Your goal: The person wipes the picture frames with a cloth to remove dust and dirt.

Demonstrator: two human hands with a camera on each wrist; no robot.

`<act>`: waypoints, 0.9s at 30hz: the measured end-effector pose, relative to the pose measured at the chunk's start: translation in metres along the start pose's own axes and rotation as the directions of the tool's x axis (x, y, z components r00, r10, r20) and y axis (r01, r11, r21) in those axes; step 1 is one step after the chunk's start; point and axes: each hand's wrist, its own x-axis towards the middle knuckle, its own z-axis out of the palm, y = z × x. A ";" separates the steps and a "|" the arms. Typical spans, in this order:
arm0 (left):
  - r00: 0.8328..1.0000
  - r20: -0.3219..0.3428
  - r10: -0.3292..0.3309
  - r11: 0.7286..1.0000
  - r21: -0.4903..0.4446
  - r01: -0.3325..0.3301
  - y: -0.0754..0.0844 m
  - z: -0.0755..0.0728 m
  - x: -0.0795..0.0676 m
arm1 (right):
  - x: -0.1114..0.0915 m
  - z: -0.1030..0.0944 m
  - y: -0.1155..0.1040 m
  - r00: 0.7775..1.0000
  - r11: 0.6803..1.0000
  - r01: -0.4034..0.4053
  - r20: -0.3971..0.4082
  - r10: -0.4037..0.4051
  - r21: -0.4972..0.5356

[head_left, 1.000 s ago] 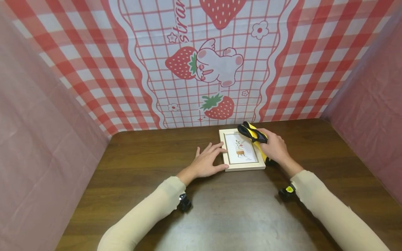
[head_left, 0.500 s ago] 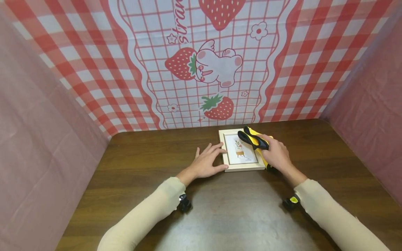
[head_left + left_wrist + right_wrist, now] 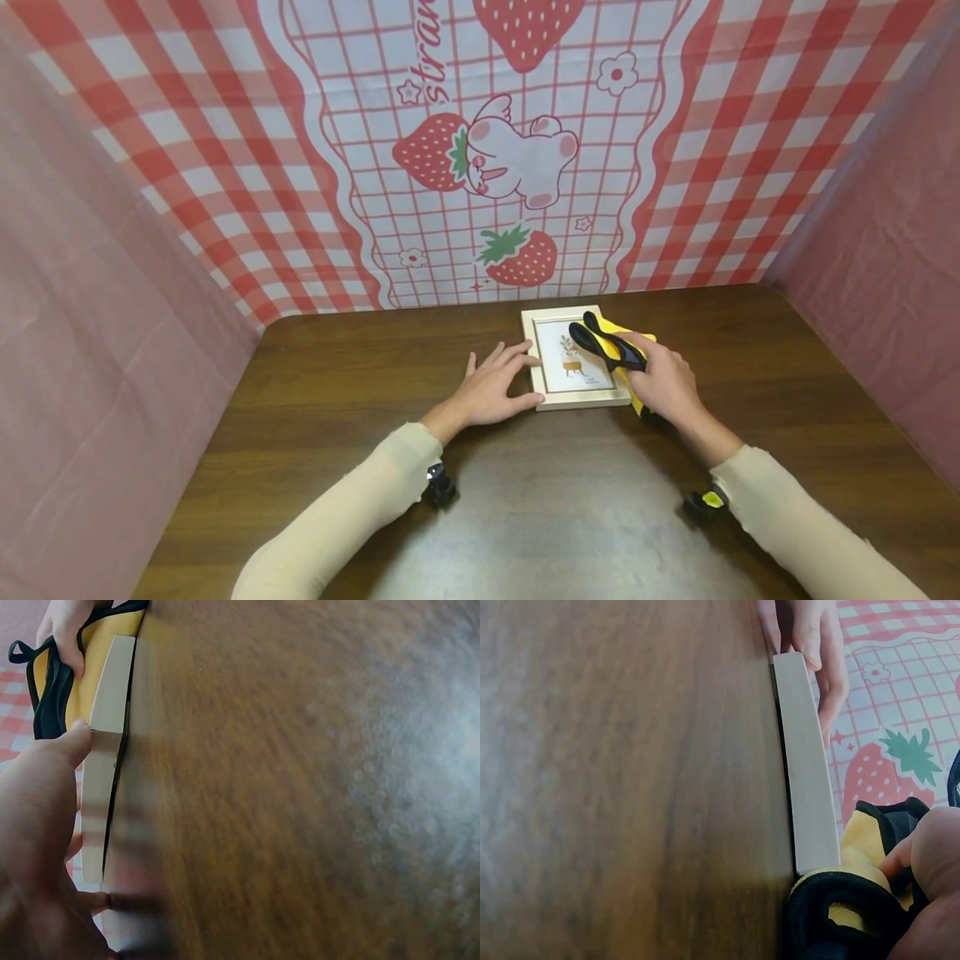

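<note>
A cream picture frame (image 3: 581, 401) lies flat on the table, holding a print of a potted plant (image 3: 572, 367). My left hand (image 3: 491, 390) has its fingers spread, with thumb and fingertips against the frame's left edge. In my right hand (image 3: 667, 382) is a bunched yellow cloth (image 3: 611, 325) with black edging, lying over the frame's right side. The left wrist view shows the thumb (image 3: 76, 739) on the frame's near corner. From the right wrist, the cloth (image 3: 861, 841) is seen touching the frame's end, a black-edged fold hanging beside it. The frame's right edge is partly hidden.
The brown wooden table (image 3: 585, 508) extends toward me and to both sides. Behind it hangs a red-and-white checked strawberry curtain (image 3: 517, 167), close to the frame. Pink cloth walls (image 3: 97, 333) stand at the left and right.
My right hand has slid the cloth toward me and slightly right along the frame's right side. The left hand holds its place; the frame has barely moved.
</note>
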 end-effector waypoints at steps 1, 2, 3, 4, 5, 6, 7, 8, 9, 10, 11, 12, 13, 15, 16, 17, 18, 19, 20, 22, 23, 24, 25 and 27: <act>1.000 0.001 -0.001 1.000 -0.001 0.001 0.000 0.000 0.000 | 0.000 0.000 0.000 1.000 1.000 -0.003 -0.001 0.003 0.000; 1.000 0.003 -0.001 1.000 -0.003 0.001 0.000 -0.001 0.000 | 0.000 0.001 -0.001 1.000 1.000 -0.008 -0.001 0.008 0.001; 1.000 0.004 -0.002 1.000 -0.004 0.002 0.000 -0.001 0.000 | 0.000 0.001 -0.001 1.000 1.000 -0.013 -0.001 0.013 0.001; 1.000 0.007 -0.003 1.000 -0.006 0.003 0.000 -0.001 0.000 | 0.000 0.001 -0.001 1.000 1.000 -0.019 0.000 0.019 0.001; 1.000 0.009 -0.003 1.000 -0.005 0.003 0.000 -0.001 0.000 | 0.001 0.001 -0.001 1.000 1.000 -0.024 0.001 0.024 0.002; 1.000 0.011 -0.004 1.000 -0.007 0.004 0.000 -0.001 0.000 | 0.001 0.001 -0.001 1.000 1.000 -0.030 0.002 0.030 0.002; 1.000 0.013 -0.004 1.000 -0.008 0.004 0.000 -0.001 0.000 | 0.002 0.001 -0.001 0.999 0.999 -0.035 0.002 0.035 0.003; 1.000 0.014 -0.004 1.000 -0.010 0.004 0.000 -0.001 0.000 | 0.003 0.001 -0.001 0.999 0.999 -0.038 0.004 0.038 0.004; 1.000 0.015 -0.004 1.000 -0.012 0.004 0.000 -0.001 0.000 | 0.003 0.001 -0.001 0.999 0.999 -0.038 0.004 0.038 0.004; 1.000 0.016 -0.004 1.000 -0.012 0.004 0.000 -0.001 0.001 | 0.004 0.001 -0.001 0.999 0.999 -0.038 0.006 0.038 0.004; 1.000 0.016 -0.003 1.000 -0.012 0.004 0.000 -0.002 0.001 | 0.005 0.000 -0.001 0.999 0.999 -0.036 0.006 0.036 0.004; 1.000 0.016 -0.004 1.000 -0.014 0.004 0.000 -0.002 0.001 | 0.006 0.000 -0.001 0.999 0.999 -0.034 0.008 0.034 0.003; 1.000 0.016 -0.004 1.000 -0.014 0.004 0.000 -0.002 0.001 | 0.008 -0.001 -0.001 0.999 1.000 -0.031 0.011 0.031 0.002; 1.000 0.016 -0.003 1.000 -0.014 0.003 0.000 -0.002 0.001 | 0.010 -0.001 -0.001 1.000 1.000 -0.026 0.016 0.026 0.003; 1.000 0.016 -0.003 1.000 -0.014 0.003 0.000 -0.002 0.002 | 0.012 -0.001 0.000 0.999 1.000 -0.027 0.020 0.027 0.006; 1.000 0.015 -0.003 1.000 -0.013 0.003 0.000 -0.002 0.002 | 0.014 -0.001 0.000 0.999 1.000 -0.027 0.022 0.027 0.008; 1.000 0.015 -0.003 1.000 -0.012 0.003 0.000 -0.002 0.002 | 0.015 -0.001 0.000 0.999 1.000 -0.028 0.026 0.028 0.010; 1.000 0.015 -0.003 1.000 -0.012 0.003 0.000 -0.002 0.002 | 0.017 -0.001 0.000 0.999 0.999 -0.031 0.029 0.030 0.013; 1.000 0.016 -0.003 1.000 -0.012 0.004 0.000 -0.002 0.002 | 0.019 -0.001 0.000 0.999 0.999 -0.034 0.032 0.034 0.016; 1.000 0.018 -0.004 1.000 -0.013 0.005 0.000 -0.002 0.002 | 0.022 -0.001 0.000 0.998 0.999 -0.042 0.036 0.042 0.020; 1.000 0.019 -0.005 1.000 -0.013 0.005 0.000 -0.002 0.002 | 0.024 0.000 0.001 0.998 0.999 -0.043 0.039 0.043 0.022; 1.000 0.021 -0.005 1.000 -0.015 0.005 0.000 -0.002 0.002 | 0.026 0.000 0.001 0.998 0.999 -0.045 0.041 0.044 0.026; 1.000 0.023 -0.005 1.000 -0.017 0.005 0.000 -0.002 0.002 | 0.028 0.000 0.001 0.998 0.998 -0.047 0.043 0.046 0.030; 1.000 0.025 -0.005 1.000 -0.018 0.005 0.000 -0.002 0.002 | 0.033 0.001 0.002 0.998 0.998 -0.049 0.048 0.047 0.037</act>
